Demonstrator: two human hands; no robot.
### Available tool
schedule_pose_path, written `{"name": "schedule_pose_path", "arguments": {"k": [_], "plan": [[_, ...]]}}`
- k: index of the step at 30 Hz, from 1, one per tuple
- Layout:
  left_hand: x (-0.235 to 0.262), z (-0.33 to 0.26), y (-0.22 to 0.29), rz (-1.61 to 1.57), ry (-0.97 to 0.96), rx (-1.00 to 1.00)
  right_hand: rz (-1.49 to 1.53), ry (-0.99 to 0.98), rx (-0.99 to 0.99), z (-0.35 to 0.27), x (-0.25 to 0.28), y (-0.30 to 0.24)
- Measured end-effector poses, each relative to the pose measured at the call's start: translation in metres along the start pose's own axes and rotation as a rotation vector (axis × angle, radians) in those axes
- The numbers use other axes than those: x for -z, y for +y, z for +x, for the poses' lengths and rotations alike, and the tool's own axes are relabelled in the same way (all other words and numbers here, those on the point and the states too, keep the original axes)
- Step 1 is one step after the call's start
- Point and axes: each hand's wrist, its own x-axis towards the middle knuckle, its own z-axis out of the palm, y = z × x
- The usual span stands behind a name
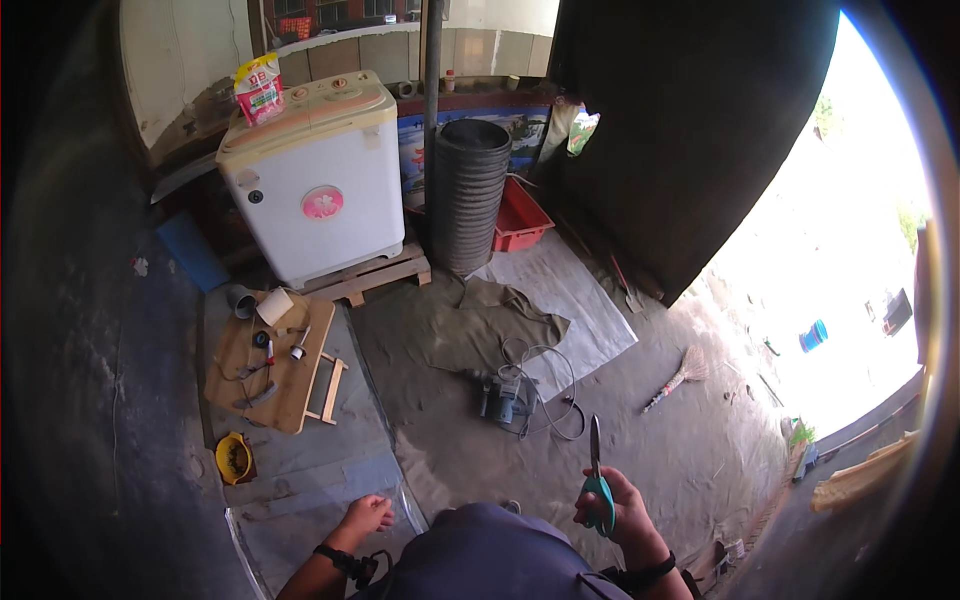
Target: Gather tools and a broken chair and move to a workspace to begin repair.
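My right hand (617, 506) grips a pair of scissors (597, 478) with teal handles, the blades pointing up and away from me. My left hand (367, 514) hangs low with its fingers loosely curled and nothing in it, just above the edge of a clear plastic sheet (310, 495) spread on the floor. A dark strap sits on each wrist.
A power tool (505, 394) with a coiled cord lies on the concrete ahead. A low wooden bench (275, 365) with small tools stands at the left, a yellow bowl (233, 457) beside it. Farther back stand a white washing machine (315, 175) on a pallet, stacked dark tubs (468, 190), a red crate (520, 218), an olive cloth (485, 320) and a broom (678, 378).
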Motion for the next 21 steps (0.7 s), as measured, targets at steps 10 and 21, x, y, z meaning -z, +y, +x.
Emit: {"name": "schedule_pose_path", "arguments": {"k": [10, 21], "plan": [[-0.005, -0.007, -0.006, -0.023, 0.014, 0.006, 0.055, -0.068, 0.101, 0.009, 0.006, 0.011], [-0.004, -0.009, -0.016, -0.018, 0.009, -0.019, 0.061, -0.107, 0.067, -0.002, -0.002, 0.009]]}}
